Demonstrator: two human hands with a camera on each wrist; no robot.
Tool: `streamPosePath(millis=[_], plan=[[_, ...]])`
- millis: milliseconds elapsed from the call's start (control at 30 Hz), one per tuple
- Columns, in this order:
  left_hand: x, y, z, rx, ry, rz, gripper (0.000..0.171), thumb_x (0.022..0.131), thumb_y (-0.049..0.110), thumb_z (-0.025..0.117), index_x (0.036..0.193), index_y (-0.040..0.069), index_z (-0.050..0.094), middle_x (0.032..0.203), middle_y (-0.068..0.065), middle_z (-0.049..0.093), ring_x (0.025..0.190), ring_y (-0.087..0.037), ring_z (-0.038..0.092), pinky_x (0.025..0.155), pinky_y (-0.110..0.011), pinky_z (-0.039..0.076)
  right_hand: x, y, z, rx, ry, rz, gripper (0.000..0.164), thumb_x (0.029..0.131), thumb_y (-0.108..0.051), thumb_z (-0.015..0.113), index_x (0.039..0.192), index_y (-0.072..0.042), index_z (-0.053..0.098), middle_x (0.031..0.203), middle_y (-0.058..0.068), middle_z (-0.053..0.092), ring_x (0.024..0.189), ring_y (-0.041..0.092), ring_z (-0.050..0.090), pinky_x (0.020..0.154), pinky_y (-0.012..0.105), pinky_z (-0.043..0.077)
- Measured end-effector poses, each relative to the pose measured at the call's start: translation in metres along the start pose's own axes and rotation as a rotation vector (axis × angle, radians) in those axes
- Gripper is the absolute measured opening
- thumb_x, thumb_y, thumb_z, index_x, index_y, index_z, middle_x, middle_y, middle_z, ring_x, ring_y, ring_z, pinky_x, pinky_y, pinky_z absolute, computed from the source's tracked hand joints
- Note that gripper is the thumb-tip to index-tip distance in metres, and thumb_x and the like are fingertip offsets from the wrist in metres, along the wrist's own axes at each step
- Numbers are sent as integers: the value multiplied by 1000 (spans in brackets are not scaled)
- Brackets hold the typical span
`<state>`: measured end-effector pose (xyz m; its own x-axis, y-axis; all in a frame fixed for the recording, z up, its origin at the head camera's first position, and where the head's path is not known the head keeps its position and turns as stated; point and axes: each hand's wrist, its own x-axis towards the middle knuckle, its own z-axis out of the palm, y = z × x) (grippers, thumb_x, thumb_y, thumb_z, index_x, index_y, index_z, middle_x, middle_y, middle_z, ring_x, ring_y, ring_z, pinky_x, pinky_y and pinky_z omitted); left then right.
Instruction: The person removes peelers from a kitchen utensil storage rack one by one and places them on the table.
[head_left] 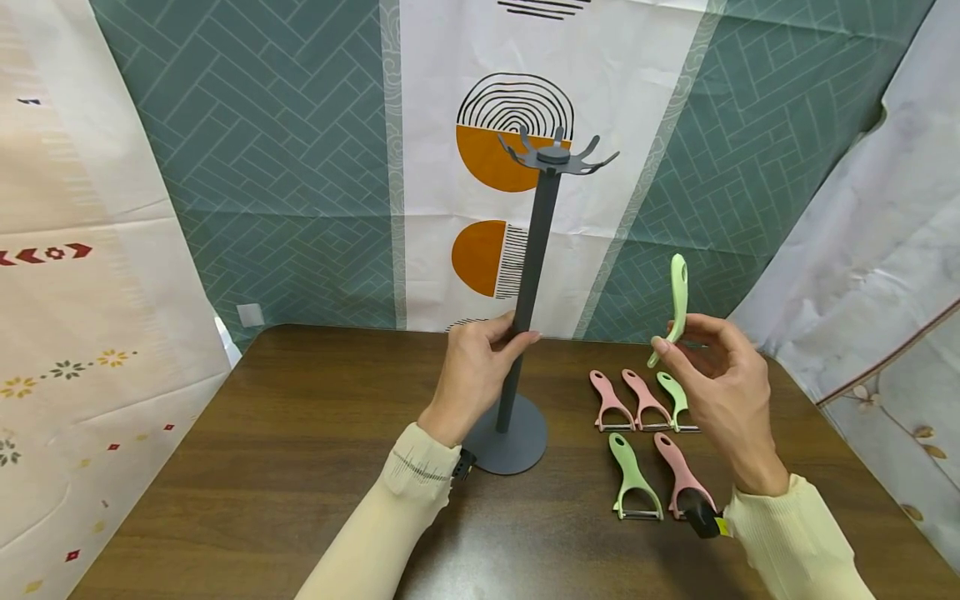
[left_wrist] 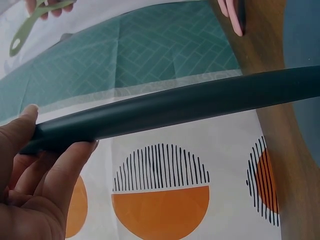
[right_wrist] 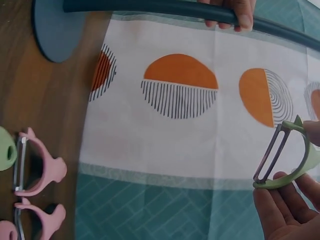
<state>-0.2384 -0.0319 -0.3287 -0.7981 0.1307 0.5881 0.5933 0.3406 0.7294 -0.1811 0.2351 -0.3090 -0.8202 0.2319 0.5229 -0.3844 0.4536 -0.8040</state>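
A dark grey stand (head_left: 531,258) rises from a round base (head_left: 517,442) on the table, with several upturned hooks (head_left: 555,155) at its top. My left hand (head_left: 472,367) grips the pole between thumb and fingers, a little below its middle. Off to the right, my right hand (head_left: 723,392) pinches a green peeler (head_left: 679,292) by its head end, handle pointing up. The right wrist view shows that peeler's metal blade (right_wrist: 271,152) and curved green frame, with fingertips at its edges. The hooks carry nothing.
On the wooden table (head_left: 300,467), right of the base, lie two rows of peelers. A back row holds two pink peelers (head_left: 611,402) and a green peeler (head_left: 672,392). Nearer are another green peeler (head_left: 630,475) and a pink peeler (head_left: 678,467). Patterned cloth (head_left: 300,167) hangs behind.
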Motion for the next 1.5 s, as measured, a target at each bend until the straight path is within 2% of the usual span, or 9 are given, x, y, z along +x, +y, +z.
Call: streamPosePath(millis=[167, 267, 467, 733, 1000, 1233, 1500], plan=[[0, 0, 0, -3, 1, -3, 18, 92, 25, 77, 101, 11, 80, 85, -2, 79, 62, -8, 56, 52, -19, 38, -5, 8, -5, -56, -4, 32, 38, 91, -16, 78, 127, -11, 64, 107, -8, 70, 101, 0, 71, 87, 11, 53], [0, 0, -1, -7, 6, -1, 16, 91, 22, 78, 101, 10, 80, 83, -2, 79, 61, -8, 55, 51, -20, 37, -7, 14, -7, -76, -8, 30, 39, 91, -14, 78, 127, -7, 63, 106, -12, 71, 101, -3, 70, 88, 10, 52], [1, 2, 0, 4, 18, 3, 14, 90, 21, 79, 98, 9, 80, 76, -1, 75, 58, -10, 52, 51, -20, 36, -13, 25, -12, -115, -29, 64, 40, 91, -17, 79, 126, -6, 63, 104, -16, 69, 97, -8, 69, 82, 9, 53], [1, 3, -1, 25, 29, 10, 16, 90, 23, 79, 97, 9, 80, 73, -6, 74, 57, -10, 51, 50, -20, 34, -18, 40, -17, -132, -41, 38, 36, 90, -11, 79, 121, -2, 64, 103, -17, 69, 100, -5, 67, 86, 9, 53], [1, 2, -1, 44, 27, 12, 17, 89, 25, 80, 97, 9, 81, 71, -1, 73, 56, -9, 49, 50, -19, 32, -26, 52, -28, -292, -45, 79, 39, 89, -25, 82, 121, -9, 67, 101, -26, 66, 93, -13, 63, 76, 6, 47], [1, 2, -1, 35, 24, 27, 18, 89, 26, 80, 98, 10, 81, 69, 0, 71, 54, -9, 46, 50, -19, 31, -29, 61, -37, -329, -68, 94, 36, 90, -26, 81, 117, -7, 67, 95, -19, 65, 85, -13, 61, 74, 4, 48], [1, 2, 0, 101, 29, 64, 19, 90, 28, 79, 92, 10, 80, 55, 5, 48, 50, -7, 38, 48, -20, 27, -34, 70, -51, -451, -112, 162, 45, 90, -39, 79, 122, -11, 65, 108, 3, 69, 87, -15, 55, 73, 11, 43]])
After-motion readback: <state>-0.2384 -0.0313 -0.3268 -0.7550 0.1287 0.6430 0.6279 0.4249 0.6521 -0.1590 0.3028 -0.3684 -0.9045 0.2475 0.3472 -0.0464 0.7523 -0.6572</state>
